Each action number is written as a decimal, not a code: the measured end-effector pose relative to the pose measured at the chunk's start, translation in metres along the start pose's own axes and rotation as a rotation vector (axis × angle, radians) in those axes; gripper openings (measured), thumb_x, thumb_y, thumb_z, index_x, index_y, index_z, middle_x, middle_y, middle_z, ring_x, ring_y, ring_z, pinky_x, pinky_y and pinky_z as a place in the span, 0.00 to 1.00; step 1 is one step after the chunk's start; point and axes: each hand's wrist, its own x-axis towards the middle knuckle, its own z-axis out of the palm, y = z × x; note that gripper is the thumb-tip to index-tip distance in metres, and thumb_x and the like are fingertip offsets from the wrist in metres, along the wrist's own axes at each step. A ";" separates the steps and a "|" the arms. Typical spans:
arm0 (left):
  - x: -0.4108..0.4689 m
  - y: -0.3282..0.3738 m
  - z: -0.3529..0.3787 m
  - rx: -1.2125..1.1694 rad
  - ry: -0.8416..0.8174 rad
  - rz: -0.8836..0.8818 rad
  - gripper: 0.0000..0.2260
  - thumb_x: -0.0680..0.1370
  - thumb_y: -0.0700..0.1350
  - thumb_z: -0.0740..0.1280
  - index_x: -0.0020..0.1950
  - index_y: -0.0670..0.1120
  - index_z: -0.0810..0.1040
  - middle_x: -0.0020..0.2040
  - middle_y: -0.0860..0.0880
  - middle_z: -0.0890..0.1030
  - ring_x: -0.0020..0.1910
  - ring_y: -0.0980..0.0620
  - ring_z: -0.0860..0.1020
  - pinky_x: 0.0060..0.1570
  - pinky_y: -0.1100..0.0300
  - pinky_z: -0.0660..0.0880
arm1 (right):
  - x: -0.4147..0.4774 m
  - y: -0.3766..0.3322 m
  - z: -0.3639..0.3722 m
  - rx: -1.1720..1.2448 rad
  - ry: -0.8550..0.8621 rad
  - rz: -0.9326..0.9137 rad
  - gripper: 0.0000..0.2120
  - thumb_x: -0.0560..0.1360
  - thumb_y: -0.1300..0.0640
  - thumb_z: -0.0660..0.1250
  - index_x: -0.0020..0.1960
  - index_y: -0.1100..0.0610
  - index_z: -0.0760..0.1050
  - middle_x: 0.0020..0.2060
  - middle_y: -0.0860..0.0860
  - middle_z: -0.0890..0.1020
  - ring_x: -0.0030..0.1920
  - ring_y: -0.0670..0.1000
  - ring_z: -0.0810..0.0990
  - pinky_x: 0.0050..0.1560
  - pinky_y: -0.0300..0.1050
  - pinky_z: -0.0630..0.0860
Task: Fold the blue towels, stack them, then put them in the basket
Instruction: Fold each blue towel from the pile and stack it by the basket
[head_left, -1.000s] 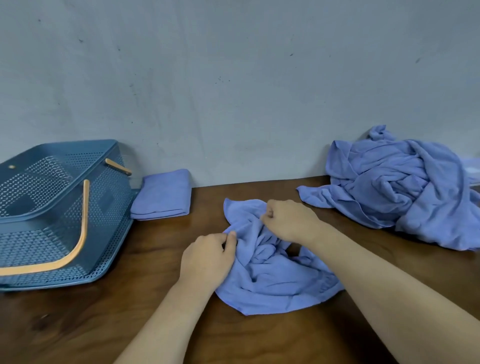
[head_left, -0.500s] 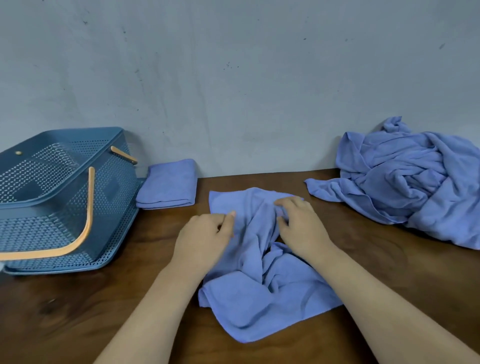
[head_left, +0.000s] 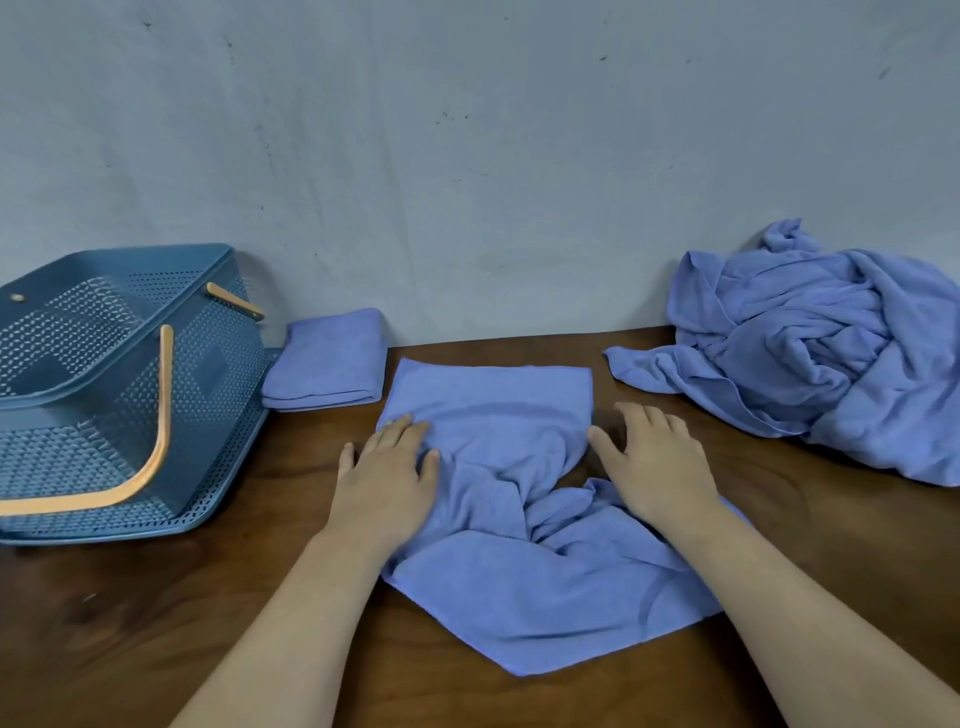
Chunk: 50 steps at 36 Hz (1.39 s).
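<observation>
Head cam: one folded towel (head_left: 326, 361) sits beside the basket (head_left: 119, 395), I've got left hand (head_left: 387, 475) and right hand (head_left: 657, 462) flat, fingers spread, smoothing the current towel (head_left: 519, 499) mid-table, pile (head_left: 826, 343) still unfolded, basket unfilled.

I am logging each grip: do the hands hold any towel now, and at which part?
Nothing is held. The left hand lies flat on the towel, pressing its left side; the right hand rests open at its right edge.
</observation>
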 end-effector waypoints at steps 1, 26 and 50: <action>0.000 0.000 0.000 -0.008 0.015 0.002 0.22 0.87 0.58 0.55 0.82 0.59 0.63 0.84 0.58 0.60 0.83 0.56 0.57 0.82 0.42 0.49 | 0.000 -0.002 0.000 -0.029 -0.020 0.021 0.27 0.82 0.34 0.59 0.72 0.50 0.73 0.70 0.50 0.76 0.71 0.57 0.70 0.68 0.58 0.70; -0.001 0.012 0.009 0.060 -0.062 0.032 0.27 0.87 0.63 0.48 0.86 0.60 0.53 0.87 0.54 0.50 0.86 0.49 0.45 0.83 0.42 0.44 | 0.048 -0.028 -0.008 1.169 -0.308 0.400 0.09 0.82 0.63 0.67 0.59 0.53 0.81 0.53 0.54 0.83 0.47 0.52 0.81 0.42 0.44 0.76; 0.034 0.012 0.005 0.086 -0.096 0.018 0.28 0.86 0.64 0.48 0.86 0.57 0.54 0.87 0.52 0.50 0.86 0.49 0.46 0.83 0.41 0.47 | 0.086 -0.009 0.020 -0.077 -0.385 -0.216 0.35 0.82 0.27 0.46 0.85 0.38 0.48 0.86 0.44 0.45 0.85 0.48 0.42 0.83 0.59 0.43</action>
